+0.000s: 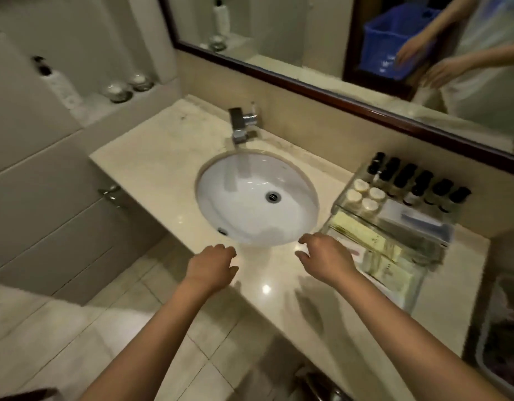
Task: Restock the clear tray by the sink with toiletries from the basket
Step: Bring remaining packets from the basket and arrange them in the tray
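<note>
The clear tray (pixel 338 202) stands on the counter right of the sink (pixel 257 198). It holds a row of dark-capped small bottles (pixel 417 183), white-lidded jars (pixel 363 193) and pale yellow packets (pixel 365 241). My left hand (pixel 211 266) hovers over the counter's front edge below the sink, fingers loosely curled, holding nothing. My right hand (pixel 325 257) hovers just left of the tray's near corner, fingers relaxed and empty. A basket (pixel 498 337) shows at the right edge, partly cut off, its contents blurred.
A chrome tap (pixel 242 124) stands behind the sink. A mirror (pixel 365 47) above the counter reflects a blue crate and the person's arms. Glass jars (pixel 125 86) and a pump bottle (pixel 57 81) sit on a ledge at left. Tiled floor lies below.
</note>
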`<state>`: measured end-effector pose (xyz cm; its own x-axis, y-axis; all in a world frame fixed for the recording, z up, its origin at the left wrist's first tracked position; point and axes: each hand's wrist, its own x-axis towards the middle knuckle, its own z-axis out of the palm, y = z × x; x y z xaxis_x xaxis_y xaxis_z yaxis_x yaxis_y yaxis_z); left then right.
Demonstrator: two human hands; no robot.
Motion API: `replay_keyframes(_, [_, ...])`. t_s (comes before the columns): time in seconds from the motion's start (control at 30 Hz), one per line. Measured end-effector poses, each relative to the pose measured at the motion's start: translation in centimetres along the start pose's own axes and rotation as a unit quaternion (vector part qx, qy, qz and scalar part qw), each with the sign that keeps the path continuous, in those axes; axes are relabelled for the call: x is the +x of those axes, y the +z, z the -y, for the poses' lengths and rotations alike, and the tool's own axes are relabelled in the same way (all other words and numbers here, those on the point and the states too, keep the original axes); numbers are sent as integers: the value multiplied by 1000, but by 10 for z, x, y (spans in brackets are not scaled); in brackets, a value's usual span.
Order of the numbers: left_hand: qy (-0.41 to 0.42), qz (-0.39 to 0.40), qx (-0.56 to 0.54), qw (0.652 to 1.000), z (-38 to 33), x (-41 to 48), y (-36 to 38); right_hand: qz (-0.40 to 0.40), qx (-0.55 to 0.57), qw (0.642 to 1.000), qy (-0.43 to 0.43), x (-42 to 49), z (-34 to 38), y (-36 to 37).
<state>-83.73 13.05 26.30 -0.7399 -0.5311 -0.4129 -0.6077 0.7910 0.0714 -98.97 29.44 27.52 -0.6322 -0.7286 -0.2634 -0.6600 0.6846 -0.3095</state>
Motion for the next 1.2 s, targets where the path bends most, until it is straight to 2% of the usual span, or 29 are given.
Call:
replay_keyframes(0.23, [-103,-75,-100,987,165,-127,18,-7,8,989,-149,-22,194,40])
replay_keyframes(0.4, [-281,-119,-162,938,303,-278,61,30,-10,950,-311,-71,370,98])
replay_keyframes(0.5, [-409,-130,-199,881,363,-391,95,68,-30,908,-412,-118,472,138])
replay_keyframes(0.6, [-499,-139,-219,827,390,-484,134,103,-43,868,-484,-166,544,170])
replay_keyframes(0.77, [-629,-145,-296,704,383,-600,204,169,-80,794,-578,-238,621,230])
replay_keyframes(0.87, [-683,-119,-330,641,363,-638,239,211,-113,749,-618,-269,648,263])
replay_keyframes(1.0, [-715,-84,-367,589,357,-662,267,244,-143,698,-657,-287,681,296])
replay_keyframes(1.2, [-763,-107,-408,490,397,-662,277,274,-176,662,-675,-267,746,330])
